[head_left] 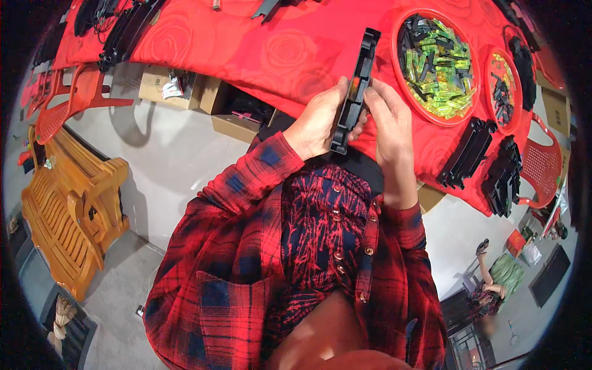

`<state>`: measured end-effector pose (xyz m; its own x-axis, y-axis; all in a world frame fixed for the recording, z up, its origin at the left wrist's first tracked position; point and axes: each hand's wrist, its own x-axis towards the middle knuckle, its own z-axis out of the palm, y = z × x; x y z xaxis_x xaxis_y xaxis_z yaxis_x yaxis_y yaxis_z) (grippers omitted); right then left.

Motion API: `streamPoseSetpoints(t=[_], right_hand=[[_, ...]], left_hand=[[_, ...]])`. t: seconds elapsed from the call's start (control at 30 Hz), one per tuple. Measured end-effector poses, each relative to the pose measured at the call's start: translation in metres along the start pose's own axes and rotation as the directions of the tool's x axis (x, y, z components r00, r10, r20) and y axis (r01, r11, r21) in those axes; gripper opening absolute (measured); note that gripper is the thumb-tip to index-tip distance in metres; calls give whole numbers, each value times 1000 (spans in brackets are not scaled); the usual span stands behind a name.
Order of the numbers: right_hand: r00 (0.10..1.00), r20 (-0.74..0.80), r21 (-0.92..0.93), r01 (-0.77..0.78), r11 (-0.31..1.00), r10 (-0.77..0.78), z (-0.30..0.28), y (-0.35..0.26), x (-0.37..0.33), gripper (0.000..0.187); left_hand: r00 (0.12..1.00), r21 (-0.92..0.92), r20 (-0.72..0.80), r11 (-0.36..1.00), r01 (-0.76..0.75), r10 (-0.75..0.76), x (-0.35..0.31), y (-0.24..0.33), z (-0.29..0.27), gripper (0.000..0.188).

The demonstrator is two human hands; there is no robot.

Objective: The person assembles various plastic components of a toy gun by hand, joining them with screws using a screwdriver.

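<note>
My left hand [317, 120] grips a long black plastic strip [359, 68] near its lower end, holding it upright over the table's edge. My right hand [390, 120] presses against the strip's right side, fingers by a small orange piece set in it. A round red tray [401, 74] full of small yellow-green and black clips lies just right of the strip. I wear a red and blue checked shirt.
The red rose-patterned tablecloth [283, 49] covers the table. A second red tray [490, 92] with dark parts and stacks of black strips [468, 151] lie at right. Cardboard boxes [163, 86] sit under the table, red chairs [68, 105] and a wooden bench [68, 209] at left. A seated person [496, 287] is at lower right.
</note>
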<state>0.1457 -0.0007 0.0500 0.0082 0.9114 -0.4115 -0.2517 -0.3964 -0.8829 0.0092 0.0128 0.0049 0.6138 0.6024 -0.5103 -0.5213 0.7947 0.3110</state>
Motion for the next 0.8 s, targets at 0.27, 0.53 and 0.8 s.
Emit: streamPoseSetpoints(t=[0.27,0.53,0.8], right_hand=[[997,-78,-124,-8,992,-1,10,-1,2,27],[961,-188,-187,167,968,-202,12,25,15,14],[983,-122,-204,112,973,-139,4,29,12,14]], left_hand=[[976,217,-89,960,-177,200,-2,-4,14,46],[873,612,-40,702,-364,487,3,-20,-4,41],[859,668,-71,664,-336,506,0,-14,-3,36]])
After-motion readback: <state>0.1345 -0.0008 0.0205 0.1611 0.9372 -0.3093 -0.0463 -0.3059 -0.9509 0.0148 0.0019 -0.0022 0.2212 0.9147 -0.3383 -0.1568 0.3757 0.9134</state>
